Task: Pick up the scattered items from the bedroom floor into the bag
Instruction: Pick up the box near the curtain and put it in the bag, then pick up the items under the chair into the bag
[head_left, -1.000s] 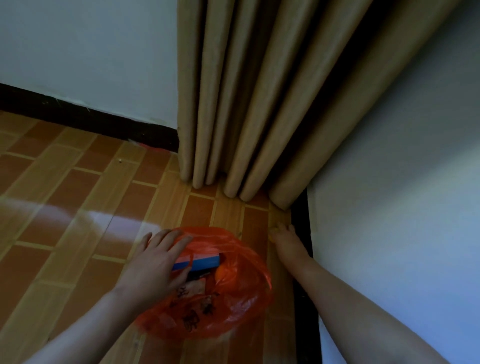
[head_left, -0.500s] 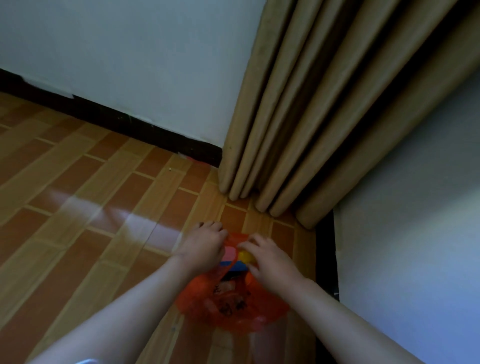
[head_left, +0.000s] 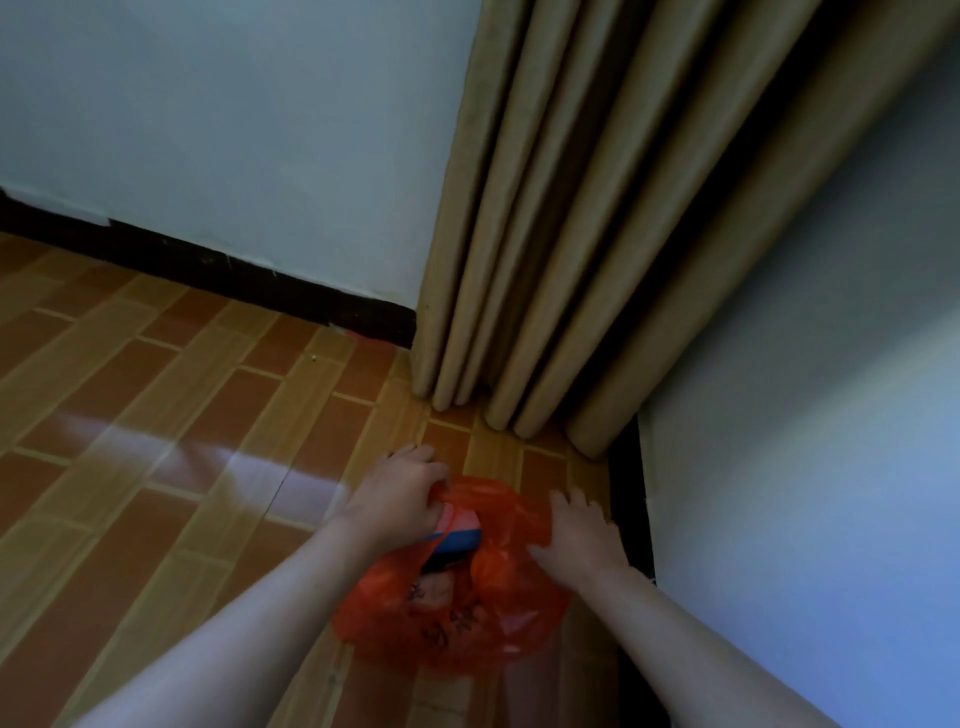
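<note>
The left hand grips the near-left rim of the orange bag, fingers curled into the plastic; the right hand pinches the bag's right edge. The bag sits on the wood-pattern floor — a blue-edged item showing in its mouth — just short of the beige curtain.

You face a corner: pale walls, black skirting, tan curtain, glossy wood-pattern floor.
</note>
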